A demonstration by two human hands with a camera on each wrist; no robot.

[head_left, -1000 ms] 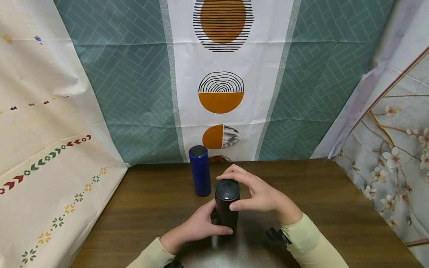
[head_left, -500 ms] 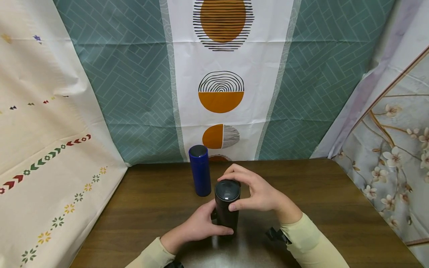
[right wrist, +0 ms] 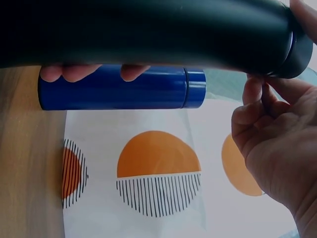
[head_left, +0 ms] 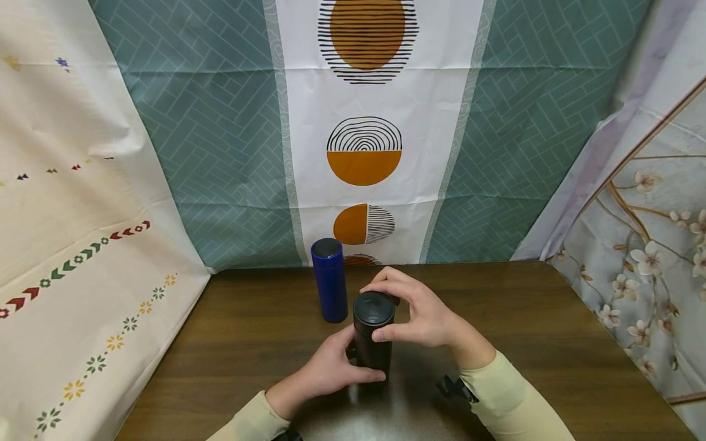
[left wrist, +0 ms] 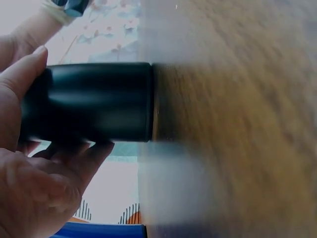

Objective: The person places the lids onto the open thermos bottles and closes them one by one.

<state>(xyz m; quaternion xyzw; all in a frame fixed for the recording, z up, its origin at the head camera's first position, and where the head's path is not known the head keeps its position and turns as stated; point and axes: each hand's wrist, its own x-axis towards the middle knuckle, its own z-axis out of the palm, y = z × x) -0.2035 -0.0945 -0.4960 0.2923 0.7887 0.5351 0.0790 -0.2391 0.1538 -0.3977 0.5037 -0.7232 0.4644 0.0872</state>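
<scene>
A black thermos bottle stands on the table in front of me, its round lid on top. Low on its body, my left hand holds it from the left, thumb across the near side. My right hand grips the lid from the right, with the thumb at the near side and fingers at the far side. In the left wrist view the bottle's base meets the tabletop. The right wrist view shows a seam between the body and the lid.
Behind the black bottle, slightly left, a blue thermos bottle with a dark top stands upright near the back edge. The wooden table is bordered by a patterned cloth at the back and hanging cloths on both sides.
My right thumb has shifted a little leftward around the near side of the lid. The lid's top looks slightly higher, and its bright reflection is gone. My left hand has barely moved.
</scene>
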